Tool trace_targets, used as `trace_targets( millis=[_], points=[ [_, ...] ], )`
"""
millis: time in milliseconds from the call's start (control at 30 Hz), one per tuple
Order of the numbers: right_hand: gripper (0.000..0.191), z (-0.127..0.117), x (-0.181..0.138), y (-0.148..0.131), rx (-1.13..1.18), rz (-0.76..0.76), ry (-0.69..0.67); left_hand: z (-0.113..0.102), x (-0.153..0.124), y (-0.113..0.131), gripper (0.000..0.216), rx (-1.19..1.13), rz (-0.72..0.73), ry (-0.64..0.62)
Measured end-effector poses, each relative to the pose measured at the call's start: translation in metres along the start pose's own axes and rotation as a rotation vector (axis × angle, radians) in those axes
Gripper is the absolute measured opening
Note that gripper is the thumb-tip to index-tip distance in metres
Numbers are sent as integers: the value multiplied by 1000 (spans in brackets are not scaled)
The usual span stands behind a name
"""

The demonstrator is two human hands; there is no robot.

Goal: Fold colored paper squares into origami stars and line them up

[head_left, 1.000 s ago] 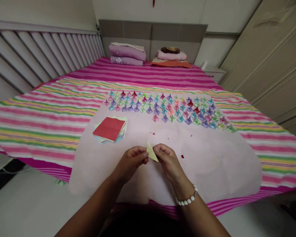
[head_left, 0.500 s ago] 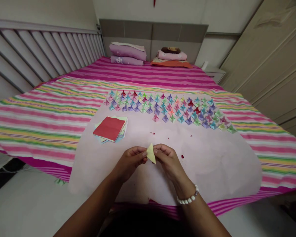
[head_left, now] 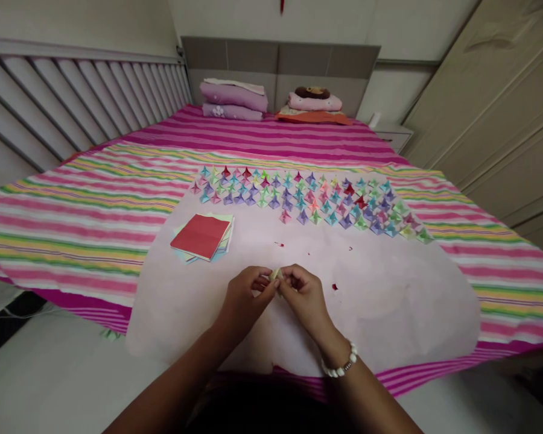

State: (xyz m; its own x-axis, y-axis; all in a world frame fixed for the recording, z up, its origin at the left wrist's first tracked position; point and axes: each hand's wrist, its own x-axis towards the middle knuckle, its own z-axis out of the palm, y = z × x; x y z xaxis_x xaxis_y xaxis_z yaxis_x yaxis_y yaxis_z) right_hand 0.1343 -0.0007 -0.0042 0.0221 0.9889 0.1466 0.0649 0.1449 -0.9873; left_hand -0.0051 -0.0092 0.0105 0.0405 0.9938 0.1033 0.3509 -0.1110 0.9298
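A small folded piece of pale yellow paper point(head_left: 276, 274) is pinched between my two hands above the white sheet. My left hand point(head_left: 248, 295) grips its left side with thumb and fingertips. On the other side my right hand point(head_left: 304, 294) is closed on it, and a white beaded bracelet point(head_left: 341, 364) circles that wrist. Fingers and thumbs cover much of the paper, so its exact fold is hidden. Ahead and to the left lies a stack of square paper point(head_left: 201, 236) with a red sheet on top.
Rows of small folded paper shapes point(head_left: 287, 196) in many colours cover the far part of the white sheet point(head_left: 411, 301). Dark red scraps point(head_left: 335, 287) lie right of my hands. The sheet rests on a striped bedspread point(head_left: 72, 211); folded bedding point(head_left: 233, 99) sits by the headboard.
The yellow paper was a visible flat triangle; now it shows much smaller between my fingers. My thumbs have come together in front of it.
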Motion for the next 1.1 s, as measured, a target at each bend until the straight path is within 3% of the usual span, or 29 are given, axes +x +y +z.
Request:
trace_targets(
  millis=[100, 333, 533, 600, 733, 833, 967, 1100],
  points=[
    [9, 0, 0, 1, 31, 13, -5, -1, 1, 2, 20, 61, 59, 17],
    [8, -3, 4, 1, 143, 80, 25, -4, 2, -6, 17, 38, 26, -44],
    [11, -6, 5, -1, 289, 183, -2, -9, 2, -11, 22, 112, 454, -144],
    [11, -6, 6, -1, 313, 196, -2, -9, 2, -13, 28, 164, 491, -158],
    [11, -8, 5, 1, 338, 204, -39, -7, 3, -13, 13, 204, 433, -28],
    [15, -7, 3, 1, 363, 204, -116, -8, 3, -7, 6, 117, 266, 34],
    [18, -6, 2, 0, 388, 221, -141, -8, 4, 2, 9, -61, 45, 28],
    [19, -5, 2, 0, 375, 233, -116, -8, 6, 5, 30, -278, -100, -31]
  ],
)
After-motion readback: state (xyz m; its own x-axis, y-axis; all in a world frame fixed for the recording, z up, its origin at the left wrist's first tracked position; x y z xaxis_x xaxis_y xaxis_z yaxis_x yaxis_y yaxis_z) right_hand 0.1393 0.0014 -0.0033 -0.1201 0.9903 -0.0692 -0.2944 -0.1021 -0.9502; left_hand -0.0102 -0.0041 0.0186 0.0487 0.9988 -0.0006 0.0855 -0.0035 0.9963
